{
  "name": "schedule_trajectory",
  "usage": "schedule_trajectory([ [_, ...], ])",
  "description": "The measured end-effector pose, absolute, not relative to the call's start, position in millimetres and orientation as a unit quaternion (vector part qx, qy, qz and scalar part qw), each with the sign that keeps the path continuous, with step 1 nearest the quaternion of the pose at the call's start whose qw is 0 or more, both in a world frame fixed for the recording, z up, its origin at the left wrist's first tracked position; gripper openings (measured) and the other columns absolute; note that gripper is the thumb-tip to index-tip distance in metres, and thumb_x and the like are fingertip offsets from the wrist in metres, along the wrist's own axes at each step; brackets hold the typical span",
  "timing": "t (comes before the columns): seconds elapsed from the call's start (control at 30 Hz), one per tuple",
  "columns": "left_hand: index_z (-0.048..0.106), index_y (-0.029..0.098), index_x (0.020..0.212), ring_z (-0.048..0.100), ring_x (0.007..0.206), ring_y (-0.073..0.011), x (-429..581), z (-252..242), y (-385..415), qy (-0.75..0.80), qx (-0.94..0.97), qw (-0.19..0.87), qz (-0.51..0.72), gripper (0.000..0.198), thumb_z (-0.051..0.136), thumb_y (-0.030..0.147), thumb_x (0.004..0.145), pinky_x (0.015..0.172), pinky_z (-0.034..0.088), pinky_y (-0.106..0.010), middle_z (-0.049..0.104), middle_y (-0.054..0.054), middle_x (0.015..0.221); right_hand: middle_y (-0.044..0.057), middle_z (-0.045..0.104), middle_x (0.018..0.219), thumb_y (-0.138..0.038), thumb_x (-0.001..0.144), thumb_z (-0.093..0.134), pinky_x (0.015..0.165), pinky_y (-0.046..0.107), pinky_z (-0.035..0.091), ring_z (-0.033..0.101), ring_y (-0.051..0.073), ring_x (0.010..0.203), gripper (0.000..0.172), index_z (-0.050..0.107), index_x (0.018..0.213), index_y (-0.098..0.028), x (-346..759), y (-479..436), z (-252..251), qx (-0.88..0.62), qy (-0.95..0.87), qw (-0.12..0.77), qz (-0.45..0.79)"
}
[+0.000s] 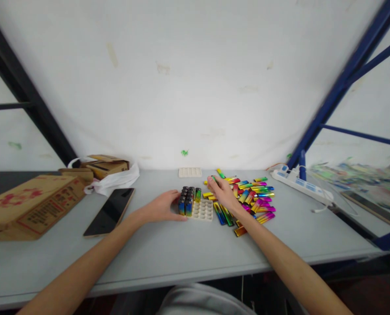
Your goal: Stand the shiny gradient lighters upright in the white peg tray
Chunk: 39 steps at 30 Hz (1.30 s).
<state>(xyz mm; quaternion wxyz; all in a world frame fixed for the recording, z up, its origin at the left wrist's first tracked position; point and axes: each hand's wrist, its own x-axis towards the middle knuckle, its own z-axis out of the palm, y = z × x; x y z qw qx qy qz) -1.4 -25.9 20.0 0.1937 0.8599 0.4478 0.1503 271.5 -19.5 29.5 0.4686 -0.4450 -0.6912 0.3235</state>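
Note:
A white tray with rows of round sockets lies on the table. Upright in its left part stand several shiny lighter-like tubes, mostly blue and gold with dark tops; a green-gold one stands beside them. My left hand grips the tray's left end, thumb at the front corner and fingers behind the tubes. My right hand is over the left edge of a loose pile of metallic lighter-like tubes. Its fingers are pinched around what looks like a greenish tube, mostly hidden by them.
Another white tray lies by the wall. To the left are a dark-screened phone, a cardboard box, and a smaller open carton with a white plastic bag. A power strip with cables lies right, near blue frame bars.

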Motion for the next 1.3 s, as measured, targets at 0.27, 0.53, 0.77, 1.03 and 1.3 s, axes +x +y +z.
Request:
schedule_trajectory([
  [0.27,0.073,0.018,0.119,0.070,0.110,-0.0373,-2.5,19.3,-26.3,0.437,0.861,0.198,0.169,0.076,0.085,0.071,0.067,0.097,0.059,-0.045,0.076,-0.013,0.119,-0.005,0.029,0.059,-0.051,0.096,0.050,0.060,0.031,0.023,0.033,0.013,0.060,0.045,0.034,0.064,-0.024,266.5,-22.2,24.4,-0.468,-0.741,0.453,0.163],
  [0.53,0.073,0.017,0.117,0.070,0.114,-0.0389,-3.3,17.6,-25.6,0.446,0.863,0.177,0.160,0.077,0.084,0.074,0.067,0.102,0.057,-0.046,0.076,-0.013,0.121,-0.005,0.033,0.060,-0.055,0.097,0.048,0.061,0.030,0.025,0.036,0.014,0.061,0.045,0.035,0.066,-0.024,267.3,-22.4,29.3,-0.476,-0.734,0.456,0.161],
  [0.77,0.074,0.018,0.116,0.070,0.115,-0.0395,-3.1,17.1,-25.7,0.446,0.861,0.176,0.172,0.076,0.085,0.074,0.065,0.101,0.057,-0.046,0.077,-0.013,0.121,-0.004,0.038,0.060,-0.039,0.094,0.050,0.061,0.027,0.027,0.042,0.015,0.060,0.033,0.043,0.067,-0.023,272.7,-19.1,30.4,-0.486,-0.739,0.439,0.159],
  [1.03,0.074,0.019,0.111,0.070,0.112,-0.0374,-2.1,20.3,-26.8,0.460,0.856,0.183,0.150,0.073,0.084,0.075,0.065,0.098,0.057,-0.043,0.077,-0.012,0.118,-0.003,0.055,0.065,-0.026,0.089,0.057,0.066,0.027,0.036,0.051,0.016,0.063,0.016,0.060,0.074,-0.021,273.1,-15.5,25.1,-0.482,-0.743,0.435,0.160],
  [1.3,0.074,0.019,0.113,0.070,0.112,-0.0366,-1.8,19.9,-26.6,0.450,0.857,0.192,0.164,0.072,0.086,0.071,0.065,0.098,0.055,-0.042,0.077,-0.011,0.119,0.002,0.067,0.085,-0.047,0.105,0.055,0.076,0.033,0.046,0.061,0.021,0.078,0.028,0.066,0.103,-0.021,277.6,-15.7,27.5,-0.435,-0.781,0.410,0.180],
])
